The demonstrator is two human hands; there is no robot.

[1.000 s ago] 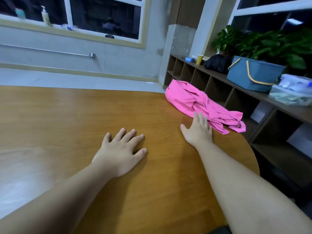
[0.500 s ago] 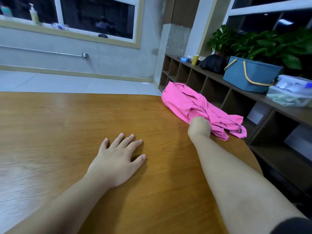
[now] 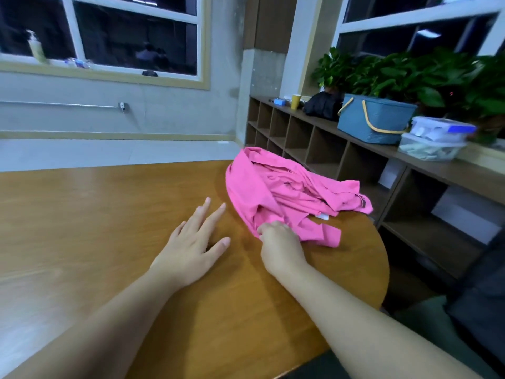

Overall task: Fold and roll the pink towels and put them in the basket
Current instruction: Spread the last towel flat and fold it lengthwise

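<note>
the wooden table (image 3: 82,214) gave a flat place for folding. the pink towels (image 3: 287,195) lay heaped at its far right edge, not yet folded; the blue basket (image 3: 374,119) waited on the shelf beyond, well apart. the right hand (image 3: 281,247) pinched the heap's near edge, likely to drag it closer. the left hand (image 3: 191,242) rested flat, fingers relaxed, near the heap.

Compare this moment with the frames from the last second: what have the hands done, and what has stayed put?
The right hand went from lying flat beside the pink towels to gripping their near edge with curled fingers. The left hand stayed open, palm down on the wooden table, now closer to the pile. The towels remain crumpled at the table's far right edge, and the blue basket is unmoved on the shelf.
</note>
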